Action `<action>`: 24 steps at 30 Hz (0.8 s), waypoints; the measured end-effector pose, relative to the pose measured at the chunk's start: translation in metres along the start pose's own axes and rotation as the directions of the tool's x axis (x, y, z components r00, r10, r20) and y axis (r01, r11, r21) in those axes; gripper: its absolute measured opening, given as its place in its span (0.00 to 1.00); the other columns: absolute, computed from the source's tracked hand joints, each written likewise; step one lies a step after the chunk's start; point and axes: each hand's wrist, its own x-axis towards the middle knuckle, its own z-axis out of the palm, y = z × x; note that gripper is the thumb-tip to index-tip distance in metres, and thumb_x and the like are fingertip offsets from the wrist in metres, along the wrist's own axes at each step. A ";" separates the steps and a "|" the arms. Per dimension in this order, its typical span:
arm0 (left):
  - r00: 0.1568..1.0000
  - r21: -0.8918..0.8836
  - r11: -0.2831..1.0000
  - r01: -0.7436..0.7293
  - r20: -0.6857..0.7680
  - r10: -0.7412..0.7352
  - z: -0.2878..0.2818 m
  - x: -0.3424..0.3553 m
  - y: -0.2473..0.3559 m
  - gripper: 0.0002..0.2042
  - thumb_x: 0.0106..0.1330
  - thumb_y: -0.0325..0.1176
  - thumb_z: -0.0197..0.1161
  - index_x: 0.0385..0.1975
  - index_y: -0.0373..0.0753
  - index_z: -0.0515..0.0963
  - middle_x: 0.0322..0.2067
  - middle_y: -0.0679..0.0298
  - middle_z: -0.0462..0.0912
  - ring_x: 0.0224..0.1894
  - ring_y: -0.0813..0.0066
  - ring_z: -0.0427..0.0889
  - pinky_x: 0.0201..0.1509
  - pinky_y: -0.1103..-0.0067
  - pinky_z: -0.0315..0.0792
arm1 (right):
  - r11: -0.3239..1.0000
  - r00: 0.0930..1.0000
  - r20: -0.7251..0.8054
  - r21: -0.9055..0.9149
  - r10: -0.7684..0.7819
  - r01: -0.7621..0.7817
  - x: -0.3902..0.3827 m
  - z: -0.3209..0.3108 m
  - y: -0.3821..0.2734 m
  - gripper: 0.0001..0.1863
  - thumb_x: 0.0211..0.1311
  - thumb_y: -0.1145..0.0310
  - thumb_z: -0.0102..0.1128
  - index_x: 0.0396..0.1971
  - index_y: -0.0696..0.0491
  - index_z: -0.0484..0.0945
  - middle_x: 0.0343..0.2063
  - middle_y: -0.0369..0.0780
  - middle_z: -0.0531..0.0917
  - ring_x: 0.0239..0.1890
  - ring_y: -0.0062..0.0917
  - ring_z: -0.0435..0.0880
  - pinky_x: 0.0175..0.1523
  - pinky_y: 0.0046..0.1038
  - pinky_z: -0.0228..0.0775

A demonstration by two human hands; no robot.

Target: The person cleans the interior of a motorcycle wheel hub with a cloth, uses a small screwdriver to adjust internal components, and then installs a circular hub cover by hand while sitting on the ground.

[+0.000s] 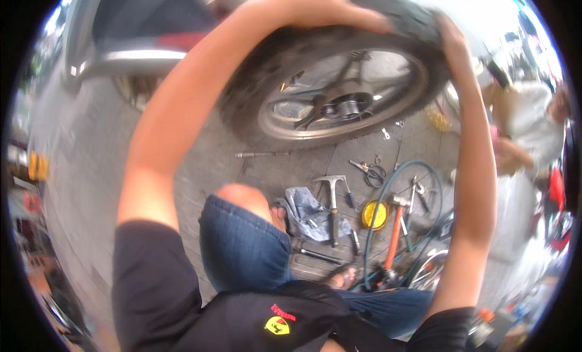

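A motorcycle wheel (348, 106) with a black tyre, cast spokes and a metal hub is held up in front of me, tilted above the floor. My left hand (348, 11) grips the top of the tyre, its thumb along the near side and its other fingers mostly hidden. On the right edge of the tyre my right hand (451, 41) is closed round the tread, blurred, with its fingertips out of sight. Below the wheel, a long thin metal bar (262, 154) lies on the floor.
By my knees lie a hammer (333, 197), scissors (374, 175), a round yellow tin (374, 215), a grey cloth (303, 209), an orange-handled hammer (394, 234) and a looped green hose (368, 246). Another person (536, 124) is at the right. A blurred vehicle part (130, 61) stands upper left.
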 end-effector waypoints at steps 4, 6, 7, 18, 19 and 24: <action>0.998 -0.153 0.986 -0.069 -0.009 0.068 0.014 -0.013 -0.034 0.37 0.62 0.57 0.60 0.63 0.35 0.65 0.60 0.46 0.68 0.65 0.56 0.66 0.68 0.68 0.59 | 0.972 0.953 -0.195 0.014 0.232 -0.233 -0.029 -0.008 0.013 0.27 0.72 0.52 0.39 0.55 0.60 0.73 0.56 0.52 0.74 0.59 0.42 0.72 0.64 0.34 0.59; 0.988 -0.261 0.963 0.062 -0.123 -0.097 0.007 -0.062 -0.045 0.34 0.66 0.56 0.57 0.63 0.34 0.65 0.58 0.48 0.71 0.62 0.59 0.69 0.67 0.71 0.60 | 0.957 0.949 -0.212 -0.121 0.234 -0.263 -0.042 -0.009 -0.003 0.24 0.73 0.58 0.37 0.56 0.60 0.72 0.57 0.53 0.74 0.61 0.43 0.70 0.66 0.35 0.57; 0.965 -0.354 0.929 0.110 -0.186 -0.185 0.020 -0.074 -0.061 0.32 0.67 0.56 0.56 0.62 0.36 0.67 0.57 0.50 0.74 0.60 0.60 0.72 0.66 0.72 0.62 | 0.944 0.963 -0.202 -0.240 0.177 -0.224 -0.052 -0.014 0.015 0.23 0.73 0.62 0.36 0.56 0.61 0.72 0.58 0.53 0.73 0.62 0.43 0.69 0.67 0.36 0.57; 0.956 -0.374 0.919 0.126 -0.200 -0.212 0.058 -0.010 -0.068 0.29 0.66 0.56 0.56 0.56 0.37 0.73 0.53 0.50 0.78 0.57 0.56 0.76 0.61 0.69 0.67 | 0.847 0.973 -0.228 -0.509 0.040 -0.154 -0.128 -0.068 0.093 0.17 0.71 0.74 0.38 0.51 0.62 0.73 0.50 0.52 0.78 0.54 0.43 0.77 0.60 0.37 0.66; 0.958 -0.355 0.924 0.146 -0.183 -0.222 0.057 -0.011 -0.076 0.30 0.65 0.56 0.57 0.57 0.37 0.72 0.53 0.49 0.78 0.56 0.54 0.76 0.61 0.68 0.67 | 0.925 0.961 -0.256 -0.328 0.106 -0.190 -0.118 -0.056 0.081 0.16 0.70 0.76 0.38 0.50 0.61 0.74 0.49 0.52 0.78 0.52 0.43 0.78 0.58 0.37 0.67; 0.964 -0.306 0.951 0.051 -0.234 -0.127 0.059 -0.014 -0.089 0.24 0.68 0.51 0.55 0.55 0.39 0.75 0.51 0.57 0.80 0.55 0.65 0.77 0.62 0.74 0.65 | 0.779 0.774 -0.123 0.202 0.621 -0.594 -0.077 -0.070 0.008 0.19 0.71 0.60 0.47 0.46 0.60 0.79 0.43 0.47 0.82 0.49 0.34 0.79 0.54 0.31 0.70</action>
